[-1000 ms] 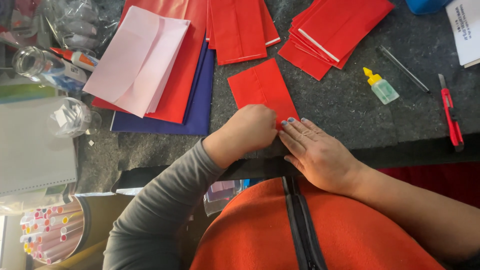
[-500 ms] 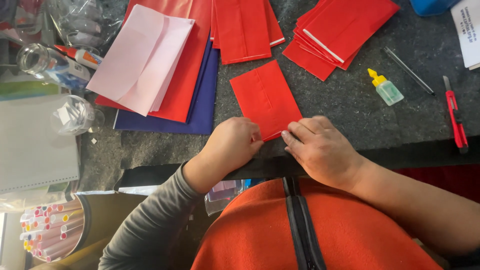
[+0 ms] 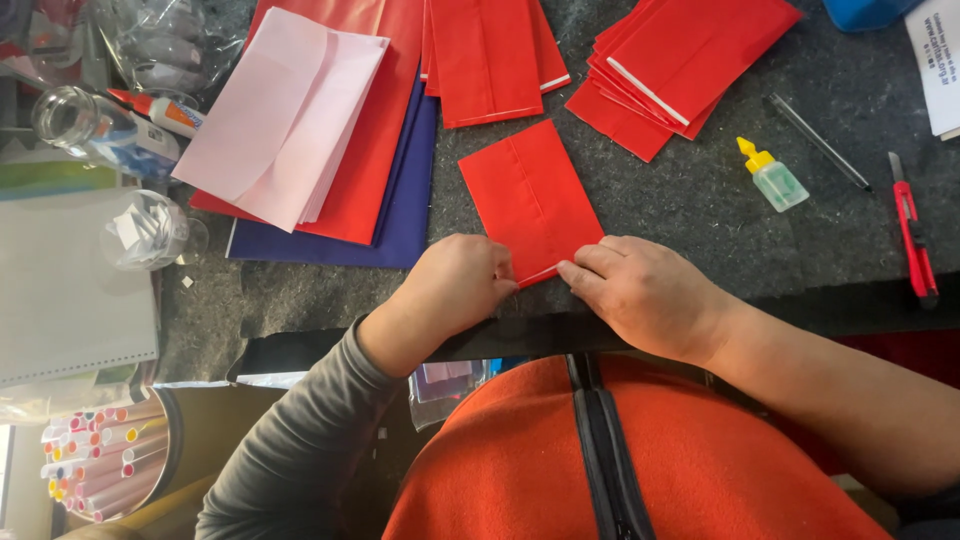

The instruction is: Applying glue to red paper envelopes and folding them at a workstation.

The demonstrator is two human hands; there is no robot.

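Grey felt covers the counter [image 3: 300, 290], and the folded red paper [image 3: 530, 200] lying near its front edge serves as the landmark. Far left of it stand a clear glass jar [image 3: 70, 115], a glue tube [image 3: 160, 112] and, lower down, a tub of coloured straws [image 3: 100, 460]. Just left of the red paper lies a pale pink envelope [image 3: 280, 120] on red and dark blue sheets [image 3: 390, 215]. The left hand [image 3: 455, 285] curls at the paper's near left corner, fingers bent onto the edge; the right hand [image 3: 650, 295] presses its near right corner, fingers [image 3: 590, 272] flat and close together — both hold the paper down. The paper's long axis runs away from the hands, tilted slightly left, and both hands are about equally near. Right of it sit a fan of red folded pieces [image 3: 680, 60], a small glue bottle with a yellow cap [image 3: 772, 178], a thin dark pen [image 3: 818, 142] and a red utility knife [image 3: 912, 235] — a white printed sheet [image 3: 940, 60] lies at the far right corner.
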